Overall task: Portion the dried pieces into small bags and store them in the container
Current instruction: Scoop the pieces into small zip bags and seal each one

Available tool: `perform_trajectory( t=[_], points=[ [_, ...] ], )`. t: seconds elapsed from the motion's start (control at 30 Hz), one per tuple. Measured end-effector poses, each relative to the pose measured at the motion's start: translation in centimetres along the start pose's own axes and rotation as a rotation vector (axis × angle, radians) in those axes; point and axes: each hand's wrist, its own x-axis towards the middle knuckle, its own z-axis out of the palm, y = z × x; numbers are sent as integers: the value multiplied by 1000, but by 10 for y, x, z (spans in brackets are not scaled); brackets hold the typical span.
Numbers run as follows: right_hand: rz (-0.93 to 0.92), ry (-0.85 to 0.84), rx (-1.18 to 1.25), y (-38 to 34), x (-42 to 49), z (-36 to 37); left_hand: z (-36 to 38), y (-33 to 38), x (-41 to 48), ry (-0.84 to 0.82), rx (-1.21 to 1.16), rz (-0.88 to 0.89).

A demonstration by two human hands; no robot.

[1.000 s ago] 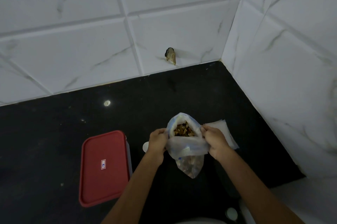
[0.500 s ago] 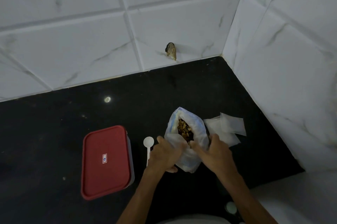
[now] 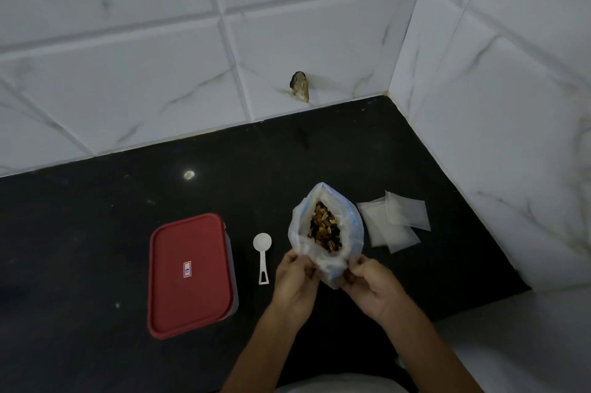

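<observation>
A large clear plastic bag [image 3: 348, 226] stands on the black counter with its mouth open, showing brown and dark dried pieces [image 3: 325, 228] inside. My left hand [image 3: 295, 284] grips the bag's near left edge and my right hand [image 3: 371, 285] grips its near right edge. Several small empty clear bags [image 3: 395, 223] lie in a loose pile right of the big bag. A white plastic scoop [image 3: 263, 253] lies left of it. Further left sits the container with its red lid [image 3: 188, 274] closed.
The black counter [image 3: 96, 232] ends at white marble-look tiled walls behind and on the right [image 3: 495, 104]. A small brownish chipped spot [image 3: 300, 85] marks the back wall just above the counter. A white ledge [image 3: 518, 344] borders the counter at the near right.
The big bag was held up in the air with both hands; it now stands on the counter, mouth spread wider. My hands slid down to its near edge. The small bags came into view.
</observation>
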Motion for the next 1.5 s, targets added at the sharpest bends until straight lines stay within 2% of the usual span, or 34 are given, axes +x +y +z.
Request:
perform_trajectory(
  t=[0.07, 0.13, 0.17, 0.23, 0.3, 0.33, 0.4, 0.53, 0.63, 0.77, 0.83, 0.9, 0.97, 1.03, 1.1, 1.17, 1.23, 1.27, 1.3, 1.37, 1.5],
  points=[
    [23, -6, 58, 3, 1, 2, 2, -5, -3, -30, -117, -34],
    [-4, 47, -86, 1, 0, 7, 1, -4, -6, -18, -41, -25],
    [-39, 95, -221, -2, -2, 8, -1, -3, -8, 6, 80, -1],
    [-144, 194, -554, -3, -6, 6, -6, -2, -15, 63, 467, 81],
    [-261, 216, -846, 2, -16, 0, -8, -2, -21, 62, 840, 173],
    [-289, 223, -920, 5, -19, -2, -9, -4, -23, 47, 939, 192],
    [-305, 222, -926, 11, -20, -6, -6, -8, -28, 27, 936, 167],
    [-222, 141, -702, 9, -16, -6, -7, -11, -25, 32, 760, 116],
    [-203, 79, -512, 3, -18, -1, -3, -11, -25, 56, 507, 19],
    [-18, 12, -108, -4, -8, -3, 3, -12, -21, -20, 89, -90],
    [29, 19, -38, 2, -1, -4, 3, -19, -17, -57, -52, -116],
    [22, 53, -45, 6, 8, -5, 0, -25, -11, -38, -96, -140],
    [-14, 114, -189, 6, 12, -3, -3, -27, -6, -23, -28, -130],
    [-103, 231, -488, 3, 11, -6, -8, -25, -4, 9, 188, -60],
    [-353, 324, -785, 4, 6, -16, -15, -22, -6, 46, 456, 26],
    [-717, 344, -951, 7, -6, -23, -19, -18, -15, 96, 625, 130],
    [-963, 361, -1092, 4, -5, -23, -17, -8, -20, 148, 813, 364],
    [-1009, 351, -1177, 0, 0, -20, -16, -2, -20, 161, 928, 480],
    [-1007, 337, -1252, -4, 6, -18, -13, 3, -16, 169, 1004, 559],
    [-924, 330, -1313, -11, 19, -10, -6, 10, -8, 189, 1026, 583],
    [-781, 339, -1183, -18, 36, 2, 1, 12, 8, 296, 909, 518]
  ],
)
